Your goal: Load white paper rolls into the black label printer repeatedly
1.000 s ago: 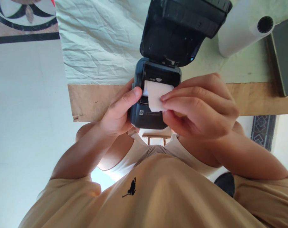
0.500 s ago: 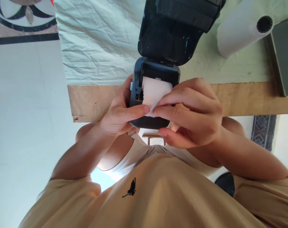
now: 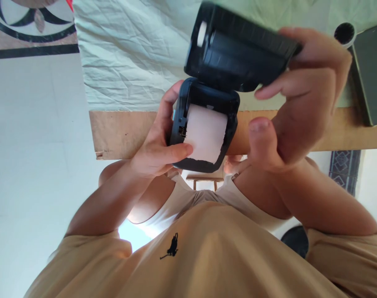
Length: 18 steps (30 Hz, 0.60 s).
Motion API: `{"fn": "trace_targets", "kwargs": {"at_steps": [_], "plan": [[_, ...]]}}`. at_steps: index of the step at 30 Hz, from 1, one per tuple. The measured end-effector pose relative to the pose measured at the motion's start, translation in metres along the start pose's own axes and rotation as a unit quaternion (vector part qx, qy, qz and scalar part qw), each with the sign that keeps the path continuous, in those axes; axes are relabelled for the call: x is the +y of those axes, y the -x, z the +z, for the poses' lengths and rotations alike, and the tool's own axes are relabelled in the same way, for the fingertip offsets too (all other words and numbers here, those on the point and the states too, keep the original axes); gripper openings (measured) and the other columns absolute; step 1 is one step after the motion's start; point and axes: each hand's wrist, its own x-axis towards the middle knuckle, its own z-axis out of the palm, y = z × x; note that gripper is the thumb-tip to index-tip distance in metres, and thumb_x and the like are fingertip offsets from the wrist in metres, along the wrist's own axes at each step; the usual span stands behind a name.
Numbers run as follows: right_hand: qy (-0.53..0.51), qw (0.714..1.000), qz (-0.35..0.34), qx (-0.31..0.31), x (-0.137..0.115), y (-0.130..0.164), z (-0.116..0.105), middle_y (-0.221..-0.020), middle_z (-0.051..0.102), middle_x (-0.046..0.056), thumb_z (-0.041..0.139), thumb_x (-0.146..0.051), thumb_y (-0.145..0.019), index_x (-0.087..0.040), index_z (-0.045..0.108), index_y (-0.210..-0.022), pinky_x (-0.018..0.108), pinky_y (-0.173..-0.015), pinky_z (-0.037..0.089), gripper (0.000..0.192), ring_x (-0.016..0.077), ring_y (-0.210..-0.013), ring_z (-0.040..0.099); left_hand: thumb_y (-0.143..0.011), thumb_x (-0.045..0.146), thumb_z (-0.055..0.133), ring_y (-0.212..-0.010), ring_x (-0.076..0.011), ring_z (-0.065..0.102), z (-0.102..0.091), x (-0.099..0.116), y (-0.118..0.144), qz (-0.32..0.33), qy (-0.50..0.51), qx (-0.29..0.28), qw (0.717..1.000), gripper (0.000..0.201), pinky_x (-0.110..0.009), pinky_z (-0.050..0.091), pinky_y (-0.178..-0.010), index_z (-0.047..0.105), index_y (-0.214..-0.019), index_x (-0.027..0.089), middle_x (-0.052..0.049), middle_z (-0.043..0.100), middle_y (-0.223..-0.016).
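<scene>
A small black label printer (image 3: 175,151) is held over the table's front edge, its hinged lid (image 3: 238,54) raised and tilted partway. Inside the printer body lies a white paper roll (image 3: 206,132), its loose end spread toward me with a ragged edge. My left hand (image 3: 155,147) is closed around the left side of the printer, the thumb pressing on the paper's lower left corner. At the lid's right end is my right hand (image 3: 309,91), its fingers curled at the lid's edge and partly hidden behind it. The right thumb stands apart from the lid.
A pale green cloth (image 3: 129,54) covers the wooden table (image 3: 114,132), leaving its front strip bare. Behind my right hand stands a white object with a dark round end (image 3: 344,34), mostly hidden. A dark flat tray-like object (image 3: 373,74) lies at the right.
My right hand has let go of the paper and moved up and right to the lid. The lid has tipped toward me, and the paper now lies uncovered.
</scene>
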Motion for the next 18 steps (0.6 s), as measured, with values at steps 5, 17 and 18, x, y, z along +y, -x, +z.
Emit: {"fn": "trace_targets", "kwargs": {"at_steps": [5,17,18], "plan": [[-0.022,0.998,-0.05,-0.02,0.002,0.001,-0.001,-0.096,0.071,0.004,0.043,-0.037,-0.094,-0.022,0.047,-0.066,0.041,-0.072,0.055,0.032,0.0196,-0.086,0.067,-0.075,0.019,0.079,-0.109,-0.0258,0.073,-0.005,-0.003,0.003,-0.016,0.006,0.053,0.998,0.074,-0.033,0.061,-0.08,0.054,-0.142,0.039,0.0,0.071,-0.13],[-0.133,0.939,0.168,-0.268,-0.005,0.008,-0.003,-0.141,0.054,0.011,0.042,-0.054,-0.101,-0.024,0.032,-0.141,0.043,-0.104,0.055,0.051,0.0204,-0.123,0.06,-0.083,0.057,0.07,-0.14,-0.03,0.057,0.009,-0.003,-0.003,-0.001,0.042,0.088,0.995,0.059,-0.036,0.059,-0.101,0.058,-0.134,0.031,-0.003,0.072,-0.126],[-0.138,0.938,0.166,-0.273,-0.005,0.008,-0.003,-0.143,0.052,0.011,0.041,-0.055,-0.102,-0.024,0.031,-0.142,0.043,-0.105,0.055,0.052,0.0205,-0.125,0.06,-0.084,0.057,0.069,-0.14,-0.0299,0.057,0.008,-0.003,-0.002,-0.013,0.041,0.083,0.996,0.058,-0.036,0.059,-0.1,0.058,-0.134,0.031,-0.004,0.072,-0.126]]}}
